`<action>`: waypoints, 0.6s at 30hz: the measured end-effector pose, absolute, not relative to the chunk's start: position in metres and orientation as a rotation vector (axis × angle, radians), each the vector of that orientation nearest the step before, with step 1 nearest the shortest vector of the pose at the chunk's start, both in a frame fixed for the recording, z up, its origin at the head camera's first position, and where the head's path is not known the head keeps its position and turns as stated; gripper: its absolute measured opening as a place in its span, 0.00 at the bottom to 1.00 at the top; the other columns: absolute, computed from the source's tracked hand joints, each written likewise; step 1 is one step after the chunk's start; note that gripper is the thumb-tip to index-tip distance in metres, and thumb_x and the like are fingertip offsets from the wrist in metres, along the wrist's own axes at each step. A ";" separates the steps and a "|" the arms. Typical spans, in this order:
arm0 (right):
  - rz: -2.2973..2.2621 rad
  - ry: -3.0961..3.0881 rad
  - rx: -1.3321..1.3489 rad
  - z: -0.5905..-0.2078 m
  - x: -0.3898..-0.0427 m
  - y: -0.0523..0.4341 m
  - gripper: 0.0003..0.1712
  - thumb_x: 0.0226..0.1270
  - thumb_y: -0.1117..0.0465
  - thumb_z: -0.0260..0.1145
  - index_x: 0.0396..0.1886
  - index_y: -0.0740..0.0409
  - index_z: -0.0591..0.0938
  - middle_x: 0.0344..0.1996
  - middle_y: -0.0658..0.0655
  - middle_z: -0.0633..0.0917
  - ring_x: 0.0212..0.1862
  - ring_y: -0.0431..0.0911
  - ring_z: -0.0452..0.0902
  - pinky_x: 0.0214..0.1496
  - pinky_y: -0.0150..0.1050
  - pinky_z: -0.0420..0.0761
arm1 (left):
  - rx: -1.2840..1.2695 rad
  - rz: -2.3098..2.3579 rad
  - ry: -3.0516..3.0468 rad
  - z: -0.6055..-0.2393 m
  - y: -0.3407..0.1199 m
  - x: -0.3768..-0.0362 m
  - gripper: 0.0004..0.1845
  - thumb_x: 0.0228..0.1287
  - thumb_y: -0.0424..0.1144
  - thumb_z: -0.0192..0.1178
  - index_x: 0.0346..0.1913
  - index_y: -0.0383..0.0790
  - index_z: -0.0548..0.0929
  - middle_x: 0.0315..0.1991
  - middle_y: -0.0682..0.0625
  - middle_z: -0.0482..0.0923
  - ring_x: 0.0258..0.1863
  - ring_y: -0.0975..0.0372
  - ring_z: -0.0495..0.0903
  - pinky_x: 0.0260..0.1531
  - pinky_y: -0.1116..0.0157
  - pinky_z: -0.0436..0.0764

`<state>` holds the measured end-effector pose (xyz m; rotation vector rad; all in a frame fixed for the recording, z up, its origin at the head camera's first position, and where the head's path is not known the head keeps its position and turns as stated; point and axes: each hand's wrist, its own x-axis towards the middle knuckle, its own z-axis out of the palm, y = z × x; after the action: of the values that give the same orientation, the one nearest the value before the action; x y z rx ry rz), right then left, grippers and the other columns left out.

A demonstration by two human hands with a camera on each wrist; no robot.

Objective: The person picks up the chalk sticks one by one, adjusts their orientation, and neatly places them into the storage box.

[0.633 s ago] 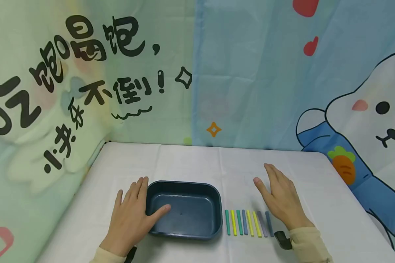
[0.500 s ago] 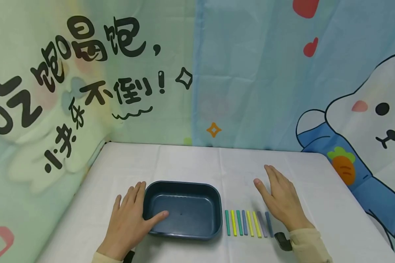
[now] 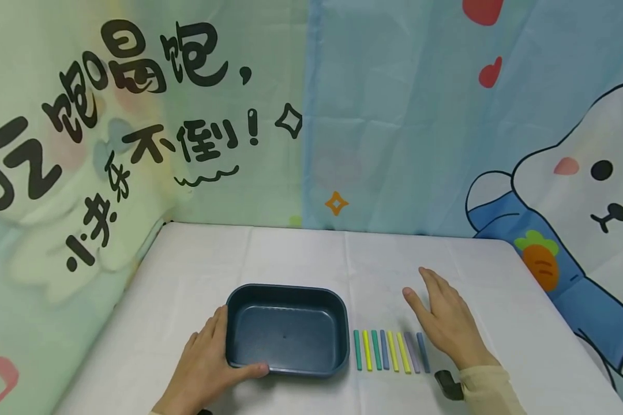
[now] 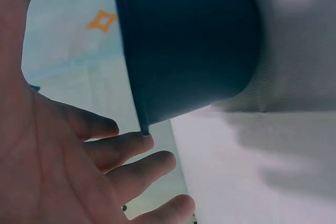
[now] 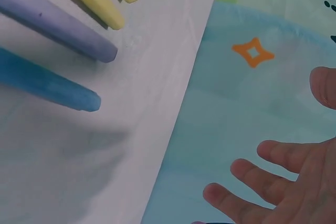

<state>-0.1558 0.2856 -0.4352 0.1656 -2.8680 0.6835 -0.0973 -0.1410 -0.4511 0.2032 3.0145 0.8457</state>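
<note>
"Big picture first?"

"A pale green and blue printed fabric backdrop (image 3: 384,115) up behind, and below it a table spread with white cloth (image 3: 291,253). On that, a dark blue, rounded rectangular tray (image 3: 285,340), long side running left to right, bare floor showing."

"And the hands?"

"Left hand (image 3: 202,354) at the tray's left end, thumb by the near corner; the left wrist view has its fingers spread, one tip meeting the rim. No curl round it! Right hand (image 3: 449,320), wide too, fingers apart, holding nothing, up over the cloth."

"Now the small stuff!"

"Eight slim, chalk-like sticks in green, yellow, blue and purple (image 3: 385,350), lined up just right of the tray. Long axes point away from the person, across the tray's long side, the right-hand ones slanting slightly."

"Which hand's nearer?"

"The right, clearly! The row lies to its left and closer to the person than its fingertips, with the end blue stick (image 3: 423,352) nearest. Fingers and sticks are apart; the tray sits beyond the row."
</note>
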 end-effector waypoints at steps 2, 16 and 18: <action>0.683 -2.866 0.163 -0.436 -0.155 0.287 0.43 0.81 0.40 0.50 0.76 0.73 0.60 0.71 0.78 0.63 0.68 0.75 0.60 0.65 0.72 0.61 | 0.209 0.842 3.011 -0.453 -0.141 -0.097 0.75 0.38 0.81 0.67 0.79 0.31 0.52 0.74 0.35 0.62 0.71 0.47 0.65 0.65 0.42 0.66; 0.728 -2.990 0.021 -0.437 -0.147 0.290 0.48 0.79 0.34 0.47 0.78 0.71 0.56 0.71 0.79 0.60 0.70 0.75 0.57 0.65 0.74 0.60 | 0.200 0.827 3.043 -0.463 -0.145 -0.093 0.73 0.36 0.75 0.74 0.77 0.28 0.57 0.62 0.35 0.73 0.58 0.43 0.76 0.62 0.44 0.71; 0.726 -3.007 0.002 -0.438 -0.145 0.291 0.49 0.79 0.34 0.46 0.77 0.71 0.56 0.70 0.79 0.61 0.69 0.74 0.58 0.65 0.73 0.62 | 0.211 0.837 3.042 -0.465 -0.146 -0.094 0.73 0.36 0.75 0.74 0.77 0.28 0.57 0.63 0.34 0.74 0.58 0.43 0.76 0.61 0.44 0.72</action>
<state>-0.1450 0.2906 -0.4378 0.0016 -3.0067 0.7260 -0.0937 -0.1459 -0.4647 0.2108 3.0419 0.8373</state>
